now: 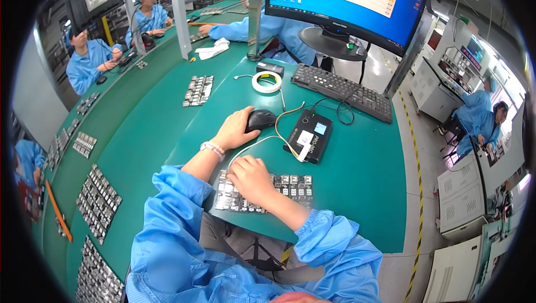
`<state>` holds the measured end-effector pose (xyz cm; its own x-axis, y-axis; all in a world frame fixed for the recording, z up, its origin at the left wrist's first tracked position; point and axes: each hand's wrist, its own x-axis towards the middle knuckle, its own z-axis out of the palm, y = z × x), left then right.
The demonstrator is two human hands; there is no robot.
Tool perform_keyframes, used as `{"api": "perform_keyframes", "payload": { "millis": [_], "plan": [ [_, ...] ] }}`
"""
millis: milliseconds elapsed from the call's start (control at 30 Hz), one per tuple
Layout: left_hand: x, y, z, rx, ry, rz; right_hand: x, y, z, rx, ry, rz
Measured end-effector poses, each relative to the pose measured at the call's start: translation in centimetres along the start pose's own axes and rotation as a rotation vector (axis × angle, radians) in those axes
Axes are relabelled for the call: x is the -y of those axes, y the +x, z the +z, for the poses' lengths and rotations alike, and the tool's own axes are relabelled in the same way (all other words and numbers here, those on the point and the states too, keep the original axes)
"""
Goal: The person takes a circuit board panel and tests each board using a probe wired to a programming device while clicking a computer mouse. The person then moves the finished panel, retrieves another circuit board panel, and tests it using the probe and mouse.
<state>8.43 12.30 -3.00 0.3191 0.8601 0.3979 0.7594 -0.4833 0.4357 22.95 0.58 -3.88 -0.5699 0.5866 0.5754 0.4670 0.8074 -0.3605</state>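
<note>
My left hand (233,130), with a beaded bracelet at the wrist, rests on a black computer mouse (261,120), its fingers around the near side. Lower down, my right hand (251,179) is closed over the left part of a panel of small circuit boards (293,187). A thin white cable (254,144) runs from a black tester box (309,135) into its fingertips, which hide the cable's end. The box has a small lit screen and a white label on top. Whether the cable's end touches a board cannot be made out.
Behind the mouse lie a roll of white tape (267,82) and a black keyboard (343,92), below a monitor (349,1). More board panels (198,91) lie on the green table (368,191). An orange strip (58,211) lies at left. Co-workers in blue sit across and at right.
</note>
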Motion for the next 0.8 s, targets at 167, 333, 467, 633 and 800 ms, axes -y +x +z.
{"api": "perform_keyframes", "payload": {
  "millis": [167, 333, 467, 633, 800],
  "plan": [
    [0.2, 0.0, 0.0, -0.014, 0.009, 0.037, 0.2, 0.1, -0.3, 0.008, -0.003, 0.013],
    [0.5, 0.0, 0.3, -0.009, -0.001, 0.028, 0.1, 0.0, -0.5, -0.013, 0.024, 0.000],
    [0.7, -0.3, 0.2, -0.001, -0.006, 0.010, 0.3, 0.2, -0.5, 0.021, 0.035, 0.004],
    [0.6, -0.1, 0.8, -0.069, -0.007, 0.062, 0.3, 0.2, -1.0, 0.022, -0.022, 0.017],
    [1.2, -0.7, 0.7, -0.047, -0.028, 0.041, 0.5, 0.1, -0.6, 0.041, 0.017, 0.014]
  ]
}}
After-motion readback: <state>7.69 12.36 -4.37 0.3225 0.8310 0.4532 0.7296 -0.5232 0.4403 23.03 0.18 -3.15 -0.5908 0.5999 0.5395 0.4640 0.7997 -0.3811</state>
